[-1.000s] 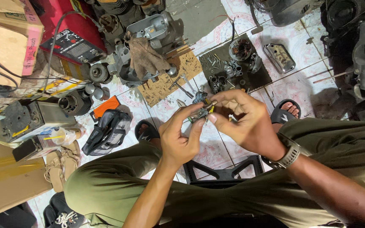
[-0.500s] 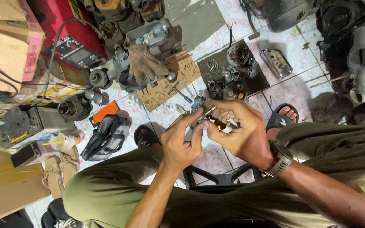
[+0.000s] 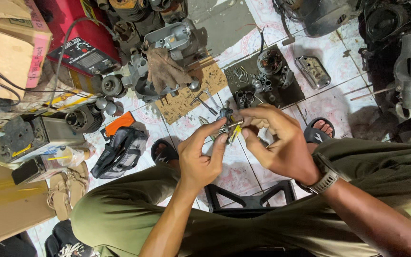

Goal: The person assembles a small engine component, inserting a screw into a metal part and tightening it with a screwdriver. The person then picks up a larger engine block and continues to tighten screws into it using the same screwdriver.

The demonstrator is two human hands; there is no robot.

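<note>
Holding a small metal part [image 3: 228, 124] up between both hands over the tiled floor [image 3: 329, 102], roughly at the middle of it, just above the knees. Left hand [image 3: 200, 159] pinching the lower side of the part with thumb and forefinger tips, remaining fingers curled loosely. Right hand [image 3: 277, 140] grasping the other end, fingertips [image 3: 249, 124] closing on the brass-coloured stub, a thin yellow-handled tool [image 3: 234, 134] hanging just beneath the grip; a wristwatch [image 3: 327, 173] sitting on that wrist. Sitting on a black stool [image 3: 250, 197], olive trousers spreading to either side, sandalled feet resting on the floor beyond the hands. Lying near the far edge of the floor: a dark mat [image 3: 262, 78] carrying loose engine bits, a cardboard scrap [image 3: 186, 95] with a grey casting and brown rag on it, a red machine [image 3: 79, 45] toward the far left corner. Resting near the left edge: a black bag [image 3: 120, 152], a cardboard box [image 3: 3, 209].
</note>
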